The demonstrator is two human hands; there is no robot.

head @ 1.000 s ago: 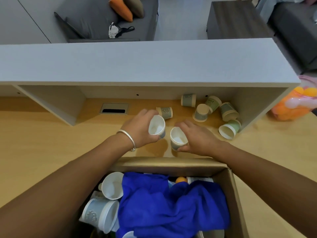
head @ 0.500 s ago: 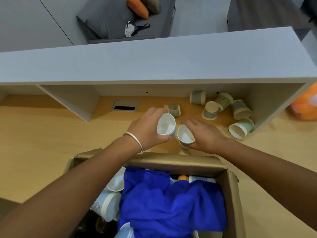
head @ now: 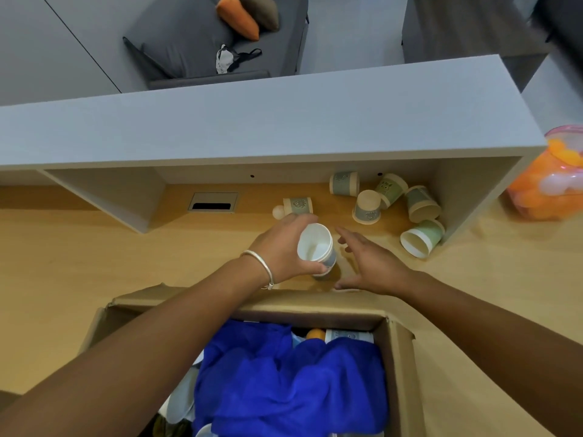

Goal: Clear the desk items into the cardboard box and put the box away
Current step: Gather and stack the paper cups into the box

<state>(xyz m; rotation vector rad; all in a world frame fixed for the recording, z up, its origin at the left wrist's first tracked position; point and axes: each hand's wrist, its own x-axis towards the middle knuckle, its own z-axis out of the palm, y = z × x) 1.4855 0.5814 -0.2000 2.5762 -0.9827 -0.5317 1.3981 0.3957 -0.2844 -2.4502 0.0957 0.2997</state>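
Note:
My left hand (head: 280, 250) grips stacked paper cups (head: 315, 249), white inside, just beyond the cardboard box (head: 400, 357). My right hand (head: 369, 263) is beside the cups with fingers spread and nothing in it. The open box in front of me holds a blue cloth (head: 284, 383), white cups and a small orange ball (head: 315, 334). Several more paper cups (head: 391, 200) lie tipped over under the grey shelf (head: 252, 121), one close to my left hand (head: 298, 205) next to a small pale ball (head: 278, 212).
A clear bag of orange and white balls (head: 549, 181) sits on the wooden desk (head: 63, 263) at the far right. A cable port (head: 213, 202) is set into the desk under the shelf. Sofas and a dark table stand beyond the desk.
The cup from my right hand has gone into or under the cup in my left hand. My right hand has let go and opened. The view shifted slightly left.

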